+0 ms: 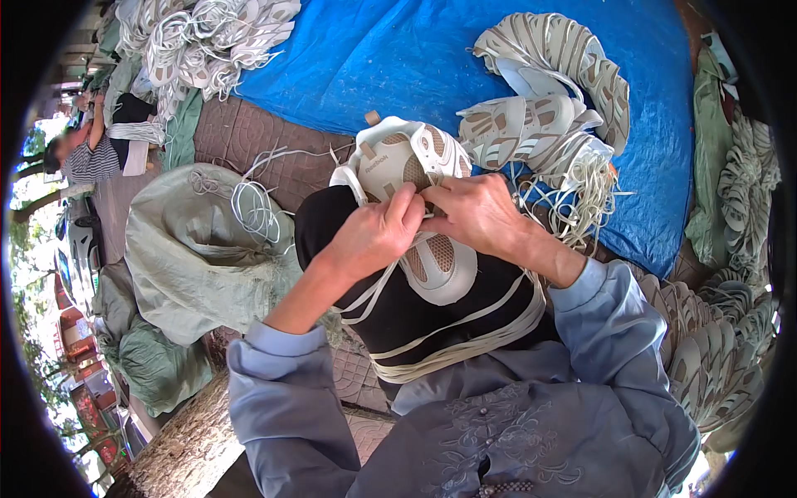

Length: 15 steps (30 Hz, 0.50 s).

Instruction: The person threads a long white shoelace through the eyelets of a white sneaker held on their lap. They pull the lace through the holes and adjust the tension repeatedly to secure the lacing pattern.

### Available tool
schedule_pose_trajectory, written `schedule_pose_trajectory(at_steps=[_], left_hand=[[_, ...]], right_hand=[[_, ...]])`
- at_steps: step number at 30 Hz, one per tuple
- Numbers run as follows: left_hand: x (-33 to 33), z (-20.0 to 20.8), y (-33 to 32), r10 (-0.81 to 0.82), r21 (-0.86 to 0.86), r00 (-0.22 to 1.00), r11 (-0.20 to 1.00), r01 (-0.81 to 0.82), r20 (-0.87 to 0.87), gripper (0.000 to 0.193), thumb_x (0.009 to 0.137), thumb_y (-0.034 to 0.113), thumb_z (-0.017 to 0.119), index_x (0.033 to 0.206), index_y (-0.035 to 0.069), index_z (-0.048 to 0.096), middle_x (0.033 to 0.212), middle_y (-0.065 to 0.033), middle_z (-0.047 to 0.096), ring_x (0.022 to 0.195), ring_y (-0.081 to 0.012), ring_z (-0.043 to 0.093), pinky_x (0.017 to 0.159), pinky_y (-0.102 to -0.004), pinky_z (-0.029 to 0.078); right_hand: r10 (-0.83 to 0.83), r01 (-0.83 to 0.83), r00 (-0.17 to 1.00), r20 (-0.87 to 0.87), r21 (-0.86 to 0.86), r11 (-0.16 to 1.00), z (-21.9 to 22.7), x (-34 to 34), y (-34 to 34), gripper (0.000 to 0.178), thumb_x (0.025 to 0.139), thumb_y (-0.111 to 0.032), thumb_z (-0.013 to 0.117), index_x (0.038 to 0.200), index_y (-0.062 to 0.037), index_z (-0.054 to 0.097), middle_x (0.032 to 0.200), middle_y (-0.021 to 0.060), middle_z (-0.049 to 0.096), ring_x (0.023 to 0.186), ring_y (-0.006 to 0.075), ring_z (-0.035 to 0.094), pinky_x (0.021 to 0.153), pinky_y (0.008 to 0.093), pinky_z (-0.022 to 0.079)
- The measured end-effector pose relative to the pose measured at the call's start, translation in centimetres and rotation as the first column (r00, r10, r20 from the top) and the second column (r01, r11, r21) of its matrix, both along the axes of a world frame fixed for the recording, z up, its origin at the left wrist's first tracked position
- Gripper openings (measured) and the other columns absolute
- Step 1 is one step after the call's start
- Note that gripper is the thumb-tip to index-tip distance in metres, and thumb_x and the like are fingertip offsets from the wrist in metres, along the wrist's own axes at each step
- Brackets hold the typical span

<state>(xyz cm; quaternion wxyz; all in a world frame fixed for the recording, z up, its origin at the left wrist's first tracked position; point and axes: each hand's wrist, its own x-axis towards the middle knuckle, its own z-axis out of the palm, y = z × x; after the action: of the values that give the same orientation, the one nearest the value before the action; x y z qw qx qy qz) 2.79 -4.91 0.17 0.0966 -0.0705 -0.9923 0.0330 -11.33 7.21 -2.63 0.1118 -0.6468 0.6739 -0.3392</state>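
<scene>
A white and beige mesh shoe upper (444, 270) lies across the black cloth on my lap, its rounded toe toward me and its tongue (390, 166) away from me. My left hand (378, 232) is closed in a pinch over the upper's middle, and what its fingertips hold is hidden. Opposite it, my right hand (477, 214) grips the upper with thumb and fingers close to the lacing area. The two hands' fingertips nearly meet. A bundle of pale shoelaces (465, 350) lies over my lap, with strands running up beside the upper.
Stacked shoe uppers (556, 46) and loose laces (581, 203) lie on a blue tarp (374, 50). More uppers are piled at the far left (207, 37) and right (706, 357). A pale woven sack (183, 282) stands left of my knees. Another person (95, 153) sits at far left.
</scene>
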Motion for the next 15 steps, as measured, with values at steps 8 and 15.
schedule_pose_trajectory(at_steps=[8, 15], left_hand=[[1.1, -2.2, 2.0, 0.363, 0.490, 0.915, 0.839, -0.238, -0.176, 0.024, 0.070, -0.003, 0.056, 0.093, 0.001, 0.051, 0.088, -0.0106, 0.056, 0.067, -0.0239, 0.061, 0.055, -0.0294, 0.050], [1.4, -1.8, 2.5, 0.692, 0.873, 0.714, 0.277, -0.401, 0.108, 0.011, 0.083, 0.002, 0.050, 0.091, 0.000, 0.057, 0.080, -0.0114, 0.058, 0.055, -0.0161, 0.057, 0.050, -0.0264, 0.045]], right_hand=[[0.039, -0.039, 0.999, 0.015, -0.016, 0.999, -1.6, 0.6, -1.3, 0.014, 0.068, -0.020, 0.062, 0.065, -0.0076, 0.057, 0.063, 0.0072, 0.058, 0.057, 0.0261, 0.059, 0.048, 0.0374, 0.047], [0.113, -0.045, 0.960, -0.258, 0.255, 0.966, 0.8, 1.2, -2.1, 0.012, 0.067, -0.019, 0.060, 0.066, -0.0070, 0.059, 0.063, 0.0080, 0.058, 0.057, 0.0252, 0.060, 0.050, 0.0368, 0.048]])
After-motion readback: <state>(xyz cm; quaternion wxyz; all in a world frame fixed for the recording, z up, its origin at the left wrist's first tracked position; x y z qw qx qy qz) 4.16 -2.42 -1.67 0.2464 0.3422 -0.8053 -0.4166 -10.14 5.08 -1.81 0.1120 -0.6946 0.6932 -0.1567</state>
